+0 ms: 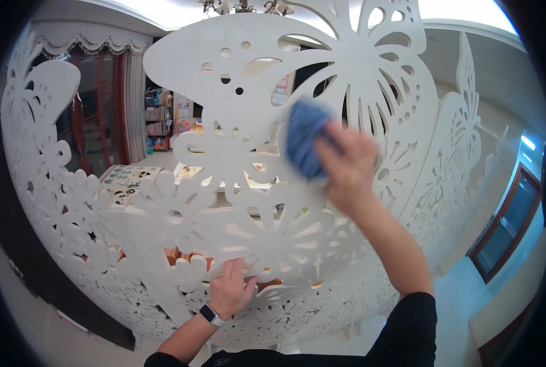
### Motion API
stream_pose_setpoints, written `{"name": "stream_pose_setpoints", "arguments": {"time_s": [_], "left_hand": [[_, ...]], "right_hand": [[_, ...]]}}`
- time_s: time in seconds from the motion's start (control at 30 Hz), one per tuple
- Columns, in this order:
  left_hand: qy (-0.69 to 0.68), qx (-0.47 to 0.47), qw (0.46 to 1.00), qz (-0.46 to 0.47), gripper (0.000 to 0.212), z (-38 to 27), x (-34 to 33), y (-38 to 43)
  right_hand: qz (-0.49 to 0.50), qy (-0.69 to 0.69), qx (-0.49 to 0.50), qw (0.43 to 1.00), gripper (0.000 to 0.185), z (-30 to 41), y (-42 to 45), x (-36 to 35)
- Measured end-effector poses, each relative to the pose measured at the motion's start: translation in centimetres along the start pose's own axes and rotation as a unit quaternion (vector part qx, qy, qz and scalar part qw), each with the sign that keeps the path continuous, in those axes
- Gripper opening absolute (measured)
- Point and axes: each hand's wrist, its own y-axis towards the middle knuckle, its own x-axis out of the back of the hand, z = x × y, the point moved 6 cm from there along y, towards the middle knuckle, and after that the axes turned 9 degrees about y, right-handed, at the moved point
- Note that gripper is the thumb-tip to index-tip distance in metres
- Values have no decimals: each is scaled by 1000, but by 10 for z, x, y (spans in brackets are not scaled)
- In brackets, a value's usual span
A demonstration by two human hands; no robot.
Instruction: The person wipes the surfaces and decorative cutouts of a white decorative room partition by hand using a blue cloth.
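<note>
A white cut-out screen panel (pixel 268 238) with butterfly and flower shapes stands in front of me. My right hand (pixel 348 163), blurred, holds a bunched blue cloth (pixel 306 140) at the panel, below the large butterfly (pixel 346 55). Whether the cloth touches the surface is hard to tell. Lower down and left of it, my left hand (pixel 231 286) rests on the flower cut-outs with its fingers pointing up and holds nothing. A smartwatch (pixel 208 313) with a light band is on the left wrist.
Behind the panel are a bookshelf (pixel 158 120), a patterned cover (pixel 130 179) and red-brown curtains (pixel 121 105). More cut-out panel curves away on both sides. A dark band (pixel 48 284) runs along the lower left. At right is a wood-framed glass door (pixel 507 225). A chandelier (pixel 243 6) hangs above.
</note>
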Motion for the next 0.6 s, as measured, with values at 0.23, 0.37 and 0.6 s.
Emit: {"name": "stream_pose_setpoints", "arguments": {"time_s": [0.23, 0.37, 0.6], "left_hand": [[-10, 5, 1000, 17, 60, -3, -3, -4], [-19, 1, 1000, 21, 61, -2, -5, -5], [-8, 3, 1000, 29, 64, -1, -3, -2]], "right_hand": [[-130, -205, -103, 965, 46, -75, 61, 49], [-63, -87, -25, 994, 45, -40, 63, 24], [-10, -74, 82, 994, 49, -40, 72, 20]]}}
